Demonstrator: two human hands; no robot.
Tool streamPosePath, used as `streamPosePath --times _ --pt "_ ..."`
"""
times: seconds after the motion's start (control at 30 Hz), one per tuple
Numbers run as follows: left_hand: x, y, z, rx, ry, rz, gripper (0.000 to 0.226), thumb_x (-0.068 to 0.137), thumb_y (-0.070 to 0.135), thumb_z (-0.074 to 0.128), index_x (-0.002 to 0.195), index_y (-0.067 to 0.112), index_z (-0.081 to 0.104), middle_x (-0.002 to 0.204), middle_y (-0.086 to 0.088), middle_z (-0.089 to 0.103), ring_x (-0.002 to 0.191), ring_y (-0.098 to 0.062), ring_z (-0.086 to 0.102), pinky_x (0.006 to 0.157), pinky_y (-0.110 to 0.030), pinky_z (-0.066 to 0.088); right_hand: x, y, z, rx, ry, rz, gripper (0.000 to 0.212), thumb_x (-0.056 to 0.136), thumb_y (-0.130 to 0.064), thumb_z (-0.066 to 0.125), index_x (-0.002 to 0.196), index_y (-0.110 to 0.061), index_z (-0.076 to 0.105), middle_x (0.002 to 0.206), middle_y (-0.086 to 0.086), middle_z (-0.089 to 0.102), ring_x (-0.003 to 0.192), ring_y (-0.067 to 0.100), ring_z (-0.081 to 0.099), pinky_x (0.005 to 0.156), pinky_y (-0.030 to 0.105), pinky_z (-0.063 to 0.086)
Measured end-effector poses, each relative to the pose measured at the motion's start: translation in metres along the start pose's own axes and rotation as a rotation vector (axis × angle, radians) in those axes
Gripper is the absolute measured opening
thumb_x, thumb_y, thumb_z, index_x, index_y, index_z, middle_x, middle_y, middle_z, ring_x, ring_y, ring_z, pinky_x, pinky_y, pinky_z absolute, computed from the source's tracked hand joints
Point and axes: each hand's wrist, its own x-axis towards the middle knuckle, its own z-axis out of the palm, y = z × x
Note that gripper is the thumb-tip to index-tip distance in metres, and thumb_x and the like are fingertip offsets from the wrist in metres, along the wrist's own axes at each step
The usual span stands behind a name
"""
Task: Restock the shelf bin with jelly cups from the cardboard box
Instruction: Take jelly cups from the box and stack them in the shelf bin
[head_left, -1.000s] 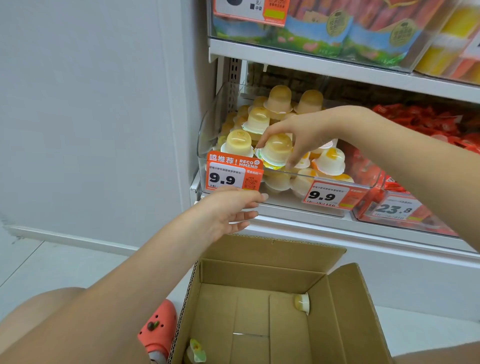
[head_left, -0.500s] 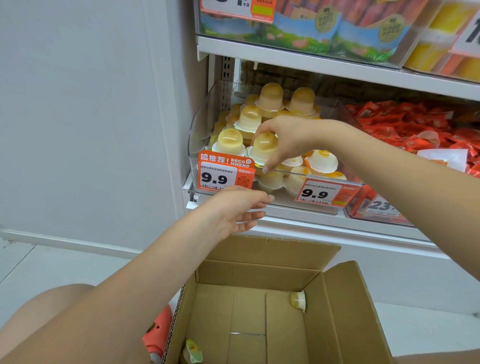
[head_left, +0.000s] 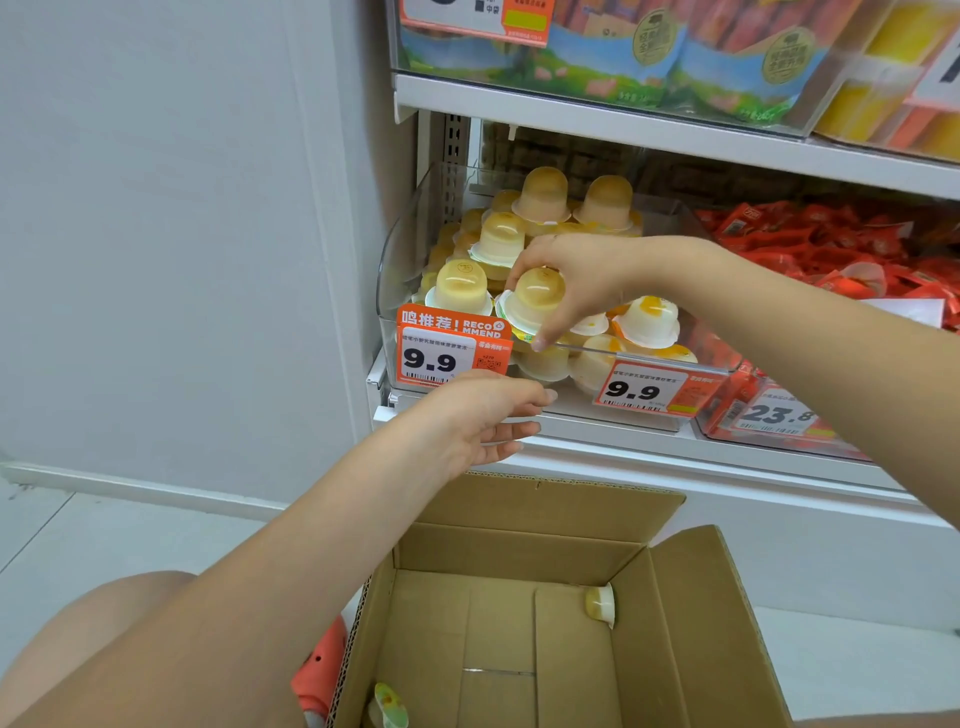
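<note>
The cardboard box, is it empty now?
Nearly: the cardboard box still holds two jelly cups, one at the right wall, one near the front.

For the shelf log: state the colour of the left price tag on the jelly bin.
Orange with a white panel: price tag, head view.

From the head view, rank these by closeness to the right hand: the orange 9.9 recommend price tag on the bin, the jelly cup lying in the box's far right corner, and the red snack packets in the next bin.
Measured from the right hand, which grips a yellow jelly cup:
1. Orange 9.9 recommend price tag, just below and left on the clear shelf bin.
2. Red snack packets, in the bin to the right.
3. Pale jelly cup on its side, far below in the brown cardboard box.
</note>
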Motion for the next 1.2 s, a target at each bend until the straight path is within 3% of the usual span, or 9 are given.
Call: streamPosePath --times 0.23,0.43,0.6,0.8,0.97,1.2 --pt "0.0 0.0 0.007 0.004 -0.004 -0.009 0.014 0.085 0.017 0.069 0.096 0.015 0.06 0.093 0.0 0.065 0.079 -0.012 0.063 0.066 -0.022 0.048 0.007 -0.007 -0.006 -0.057 -0.098 -0.015 0.08 0.065 -0.048 0.081 0.135 -0.033 0.044 0.141 -0.006 0.04 0.128 0.019 0.039 0.098 0.033 0.038" --pt "0.0 0.001 0.008 0.009 -0.011 -0.006 0.01 0.085 0.018 0.068 0.09 0.016 0.06 0.09 0.0 0.064 0.079 -0.012 0.062 0.069 -0.023 0.047 0.006 -0.009 -0.013 -0.134 -0.095 -0.078 0.065 0.067 -0.039 0.083 0.124 -0.031 0.05 0.121 -0.009 0.05 0.104 0.014 0.047 0.08 0.026 0.04" --pt "0.0 0.001 0.006 0.016 -0.011 0.002 0.018 0.084 0.018 0.069 0.1 0.015 0.06 0.092 0.0 0.065 0.081 -0.012 0.063 0.069 -0.023 0.048 0.002 -0.002 -0.013 -0.058 -0.097 -0.126 0.063 0.067 -0.029 0.084 0.121 -0.036 0.052 0.121 -0.015 0.051 0.11 0.01 0.047 0.089 0.026 0.041" --pt "0.0 0.0 0.008 0.029 -0.017 -0.005 0.009 0.085 0.018 0.068 0.088 0.016 0.06 0.09 0.001 0.065 0.081 -0.012 0.062 0.07 -0.023 0.047 0.01 -0.006 -0.011 -0.145 -0.104 -0.146 0.071 0.064 -0.033 0.086 0.126 -0.036 0.051 0.126 -0.014 0.052 0.113 0.011 0.046 0.093 0.029 0.041" --pt "0.0 0.0 0.011 0.038 -0.028 -0.004 0.008 0.085 0.017 0.068 0.087 0.016 0.061 0.09 0.001 0.065 0.081 -0.013 0.062 0.07 -0.023 0.046 0.006 0.003 -0.007 -0.011 -0.083 -0.124 0.078 0.064 -0.031 0.086 0.129 -0.036 0.044 0.132 -0.015 0.048 0.121 0.012 0.044 0.099 0.031 0.04" --pt "0.003 0.0 0.01 0.051 -0.021 -0.01 0.008 0.084 0.017 0.069 0.087 0.017 0.061 0.093 0.0 0.065 0.084 -0.014 0.063 0.067 -0.023 0.046 0.0 0.009 -0.002 0.034 -0.02 -0.137 0.058 0.072 -0.037 0.081 0.122 -0.039 0.053 0.125 -0.012 0.048 0.108 0.009 0.042 0.076 0.02 0.035"
